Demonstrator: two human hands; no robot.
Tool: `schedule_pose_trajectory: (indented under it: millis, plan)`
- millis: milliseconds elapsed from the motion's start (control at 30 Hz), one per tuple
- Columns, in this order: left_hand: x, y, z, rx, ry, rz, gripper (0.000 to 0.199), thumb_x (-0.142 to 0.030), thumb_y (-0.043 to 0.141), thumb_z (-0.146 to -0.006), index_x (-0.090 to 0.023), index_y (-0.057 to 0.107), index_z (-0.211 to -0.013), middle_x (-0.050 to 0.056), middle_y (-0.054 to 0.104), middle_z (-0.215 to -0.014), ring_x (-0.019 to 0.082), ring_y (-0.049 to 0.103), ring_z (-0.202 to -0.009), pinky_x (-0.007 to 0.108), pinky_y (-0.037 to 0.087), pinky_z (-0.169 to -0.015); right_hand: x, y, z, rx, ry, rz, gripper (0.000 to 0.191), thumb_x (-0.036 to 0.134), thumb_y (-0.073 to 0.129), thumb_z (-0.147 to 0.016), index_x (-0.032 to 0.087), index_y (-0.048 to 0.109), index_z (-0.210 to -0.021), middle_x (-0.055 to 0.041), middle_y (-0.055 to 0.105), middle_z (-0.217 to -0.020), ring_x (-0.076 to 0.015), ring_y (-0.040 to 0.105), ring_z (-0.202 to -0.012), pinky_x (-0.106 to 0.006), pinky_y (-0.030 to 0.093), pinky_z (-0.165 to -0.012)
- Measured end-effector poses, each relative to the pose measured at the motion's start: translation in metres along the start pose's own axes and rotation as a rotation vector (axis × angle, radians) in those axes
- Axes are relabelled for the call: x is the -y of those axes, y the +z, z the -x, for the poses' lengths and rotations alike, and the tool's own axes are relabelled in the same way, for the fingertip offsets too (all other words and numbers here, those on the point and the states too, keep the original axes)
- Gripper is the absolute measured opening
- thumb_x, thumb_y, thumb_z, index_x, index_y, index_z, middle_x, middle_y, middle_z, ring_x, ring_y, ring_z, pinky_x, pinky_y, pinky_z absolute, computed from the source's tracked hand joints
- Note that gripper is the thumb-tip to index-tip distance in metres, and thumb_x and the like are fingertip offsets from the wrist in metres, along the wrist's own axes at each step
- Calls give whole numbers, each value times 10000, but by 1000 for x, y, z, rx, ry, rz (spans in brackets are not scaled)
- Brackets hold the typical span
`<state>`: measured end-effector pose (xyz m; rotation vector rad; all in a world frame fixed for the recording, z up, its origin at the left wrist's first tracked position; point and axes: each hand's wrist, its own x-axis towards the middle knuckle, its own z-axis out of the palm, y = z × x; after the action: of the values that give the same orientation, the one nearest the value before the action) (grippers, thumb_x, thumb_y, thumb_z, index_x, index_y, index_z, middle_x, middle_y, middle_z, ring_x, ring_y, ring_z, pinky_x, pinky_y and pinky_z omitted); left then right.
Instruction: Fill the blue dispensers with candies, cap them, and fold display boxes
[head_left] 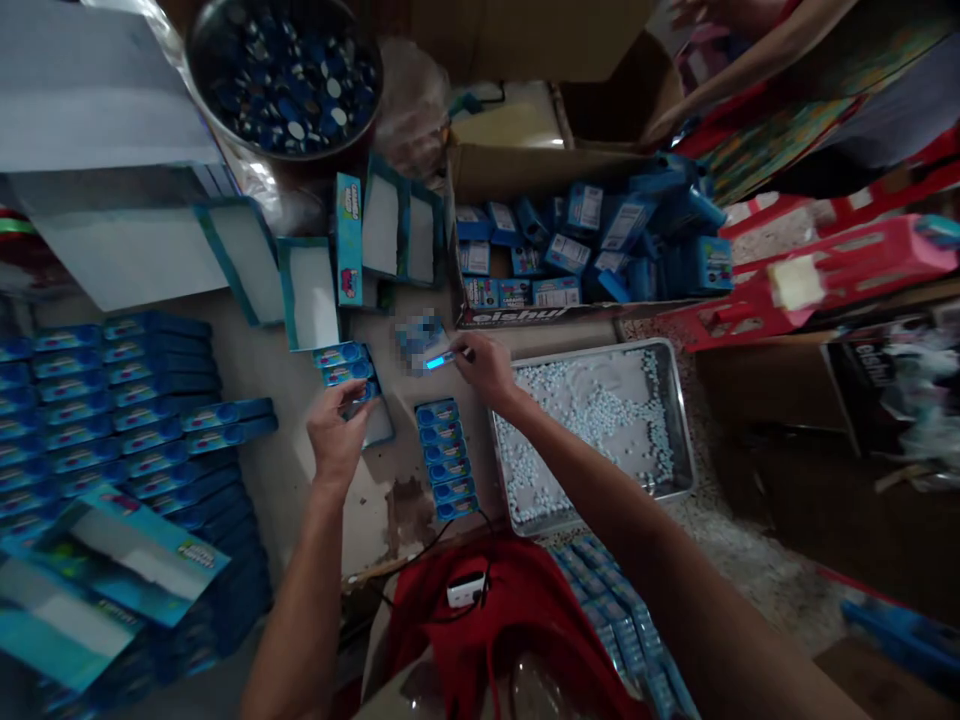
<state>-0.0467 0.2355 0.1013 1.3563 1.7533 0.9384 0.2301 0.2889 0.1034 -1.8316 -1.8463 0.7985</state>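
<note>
My left hand point(339, 428) is at an open blue display tray point(381, 422), fingers closed at the edge of a small blue box point(346, 372) in its far part. My right hand point(486, 368) reaches to the middle of the table with fingers pinched together. At its fingertips is a bright blue lit strip point(439, 360); a small dark thing shows by the fingers, too unclear to name. Just beyond lies a blurred blue heap point(417, 338). Between my hands and my body stands a row of several small blue boxes point(447, 460).
A metal tray point(681, 440) of small pale balls lies right. Behind it is a carton point(525, 318) of blue boxes. Stacked blue boxes point(142, 400) fill the left. A metal bowl point(196, 95) holds blue pieces. Another person's arm point(757, 70) reaches in at far right.
</note>
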Motion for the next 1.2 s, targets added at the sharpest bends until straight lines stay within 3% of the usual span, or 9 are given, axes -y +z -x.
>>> schedule_pose_trajectory:
  millis: [133, 300, 500, 667, 800, 867, 967, 1067, 1200]
  plan:
    - [8, 0, 26, 33, -45, -14, 292, -351, 774, -809, -223, 761, -1071, 55, 793, -1059, 227, 766, -963, 411, 631, -978, -74, -15, 78, -44, 131, 168, 266, 311, 564, -986, 188, 733, -1151, -140, 725, -1140, -277, 655, -1071, -396, 510, -969]
    - [20, 4, 59, 46, -122, -33, 311, -360, 775, -792, -199, 768, -1058, 69, 796, -1038, 233, 767, -950, 428, 628, -972, -154, -17, 127, 14, 121, 532, 834, 617, 669, -946, 96, 482, -1570, -302, 388, -1624, -450, 376, -1494, -586, 390, -1152]
    - [14, 15, 90, 82, -93, -58, 278, -352, 763, -833, -219, 773, -1076, 63, 795, -1039, 230, 760, -960, 420, 621, -958, -167, 0, 132, 121, -107, 535, 767, 646, 546, -999, 195, 480, -1615, -244, 503, -1543, -433, 409, -1467, -592, 363, -1174]
    - [21, 12, 118, 70, -100, -108, 248, -342, 757, -851, -219, 770, -1067, 66, 791, -1049, 227, 754, -955, 423, 610, -967, -179, 8, 150, 248, -429, 482, 814, 716, 520, -981, 187, 495, -1599, -221, 359, -1687, -441, 225, -1598, -625, 259, -1242]
    - [28, 15, 134, 68, -108, -160, 235, -323, 746, -864, -222, 769, -1075, 57, 788, -1035, 220, 752, -954, 405, 611, -955, -191, 20, 154, 334, -557, 427, 611, 536, 541, -1030, 107, 604, -1461, -246, 502, -1591, -407, 402, -1507, -576, 347, -1187]
    - [26, 24, 138, 58, -112, -172, 232, -311, 739, -872, -226, 768, -1085, 55, 787, -1040, 219, 751, -960, 397, 610, -949, -191, 24, 153, 436, -498, 349, 409, 400, 562, -1026, 141, 691, -1314, -218, 623, -1468, -371, 518, -1399, -521, 402, -1131]
    - [14, 41, 139, 68, -79, -179, 219, -288, 725, -894, -231, 764, -1101, 54, 780, -1037, 218, 746, -958, 381, 608, -929, -184, 25, 154, 558, -185, 79, 204, 343, 687, -929, 202, 736, -1069, -172, 727, -1278, -323, 620, -1238, -440, 440, -1066]
    - [0, 49, 138, 116, 0, -221, 200, -246, 702, -916, -229, 761, -1106, 60, 773, -1041, 220, 739, -971, 366, 600, -912, -175, 25, 155, 488, 121, -130, 177, 362, 739, -850, 217, 707, -947, -162, 760, -1102, -291, 678, -1028, -376, 481, -918]
    - [-5, 34, 133, 89, 0, -312, 198, -225, 705, -902, -230, 762, -1092, 64, 775, -1038, 226, 735, -972, 376, 593, -929, -170, 21, 155, 316, 364, -284, 277, 482, 567, -929, 230, 665, -866, -104, 704, -773, -252, 660, -746, -326, 468, -655]
